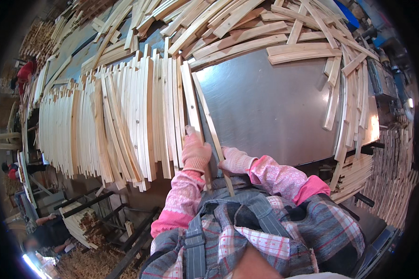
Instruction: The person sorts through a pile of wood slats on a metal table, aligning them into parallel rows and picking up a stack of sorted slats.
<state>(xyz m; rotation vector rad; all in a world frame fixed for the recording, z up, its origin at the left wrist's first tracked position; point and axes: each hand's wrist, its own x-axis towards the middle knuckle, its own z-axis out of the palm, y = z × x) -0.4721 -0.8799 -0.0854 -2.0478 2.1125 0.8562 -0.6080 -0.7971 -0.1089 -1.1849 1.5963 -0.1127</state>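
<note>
Both hands are in pinkish knit gloves with pink patterned sleeves, working at the near edge of a shiny metal tabletop [274, 107]. The left hand [195, 152] is wrapped around the near end of a pale wooden slat [191, 95], fingers curled and pressed together on it, right at the edge of a big row of slats [111, 121] lying side by side on the left part of the tabletop. That held slat sits just beside the last ones in the row, running away from the person.

The right hand [235, 159] is closed on a second, thinner slat [208, 116] that leans at a slight angle between the two hands, with its near end poking down past the tabletop edge toward the person's lap. Fingers are tucked around it, not spread.

Further back there's a messy heap of slats [246, 28] crisscrossed all over, and a curved band of more slats [349, 102] down the right side. Stacks of the same pieces [395, 172] sit off to the right below the tabletop. Another person in red [25, 72] is at the far left.
</note>
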